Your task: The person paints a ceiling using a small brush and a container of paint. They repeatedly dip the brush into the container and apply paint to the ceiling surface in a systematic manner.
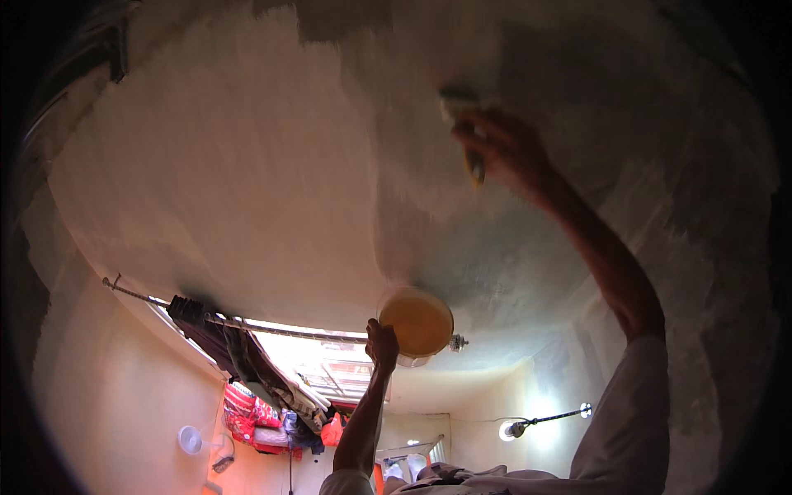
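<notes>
Holding brush (459, 104) and bucket (413, 360), hands (506, 147) raised

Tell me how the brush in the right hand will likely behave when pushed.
The brush is probably light, since the right hand alone holds it up. It may twist under sideways pushing, its head looking wider than its handle. Blur hides bristle stiffness.

Right of upper centre, the brush (459, 104) sits in the right hand (505, 148), before the ceiling (247, 165). Near lower centre, the left hand (382, 345) holds the tub (417, 323) by its left side. Lower left, the curtain (213, 334) hangs on the rod (301, 333).
</notes>
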`<state>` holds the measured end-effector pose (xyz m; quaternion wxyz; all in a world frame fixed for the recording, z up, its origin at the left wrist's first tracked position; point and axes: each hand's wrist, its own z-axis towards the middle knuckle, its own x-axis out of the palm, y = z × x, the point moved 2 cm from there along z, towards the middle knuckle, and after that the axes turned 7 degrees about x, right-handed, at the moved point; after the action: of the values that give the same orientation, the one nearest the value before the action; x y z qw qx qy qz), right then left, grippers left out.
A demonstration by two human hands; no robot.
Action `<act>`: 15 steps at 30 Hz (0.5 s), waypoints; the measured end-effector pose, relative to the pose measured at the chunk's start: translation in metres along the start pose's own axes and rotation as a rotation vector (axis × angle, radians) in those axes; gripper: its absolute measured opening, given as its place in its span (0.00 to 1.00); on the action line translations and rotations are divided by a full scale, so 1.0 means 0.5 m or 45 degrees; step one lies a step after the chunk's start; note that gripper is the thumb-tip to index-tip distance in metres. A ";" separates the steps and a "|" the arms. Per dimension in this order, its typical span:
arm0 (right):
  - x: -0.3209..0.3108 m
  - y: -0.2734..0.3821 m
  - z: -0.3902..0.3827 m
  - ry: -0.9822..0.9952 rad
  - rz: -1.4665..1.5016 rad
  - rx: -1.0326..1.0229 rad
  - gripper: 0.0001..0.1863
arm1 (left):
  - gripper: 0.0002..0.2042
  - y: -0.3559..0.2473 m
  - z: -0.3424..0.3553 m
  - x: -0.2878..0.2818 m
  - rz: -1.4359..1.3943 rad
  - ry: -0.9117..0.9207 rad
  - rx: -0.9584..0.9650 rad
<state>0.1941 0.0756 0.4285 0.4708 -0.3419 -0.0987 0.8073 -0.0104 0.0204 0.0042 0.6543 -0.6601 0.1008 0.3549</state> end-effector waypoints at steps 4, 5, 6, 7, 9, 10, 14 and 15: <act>0.044 0.159 -0.163 0.412 0.113 0.040 0.19 | 0.13 0.003 -0.006 0.001 0.000 0.020 -0.041; 0.056 0.191 -0.200 0.579 0.221 0.128 0.17 | 0.13 -0.002 -0.002 -0.003 0.018 0.030 -0.077; 0.065 0.217 -0.231 0.609 0.396 0.296 0.15 | 0.13 -0.003 0.002 -0.003 -0.016 0.048 -0.095; 0.072 0.244 -0.265 0.650 0.566 0.471 0.13 | 0.13 0.000 0.000 0.002 -0.051 0.076 -0.118; 0.093 0.292 -0.317 0.785 0.857 0.818 0.10 | 0.13 0.007 -0.002 0.006 -0.046 -0.023 0.000; 0.109 0.318 -0.334 0.886 0.978 0.981 0.09 | 0.13 0.015 -0.004 0.005 -0.037 -0.007 -0.020; 0.229 0.385 -0.438 1.111 0.994 1.248 0.15 | 0.13 0.010 0.001 0.007 -0.018 0.028 0.002; 0.262 0.399 -0.449 1.131 0.942 1.243 0.17 | 0.13 0.011 0.003 0.006 -0.012 0.015 0.018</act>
<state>0.1585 0.0405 0.1045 0.2627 -0.3985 0.5901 0.6511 -0.0121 0.0223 -0.0018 0.6600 -0.6581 0.1039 0.3471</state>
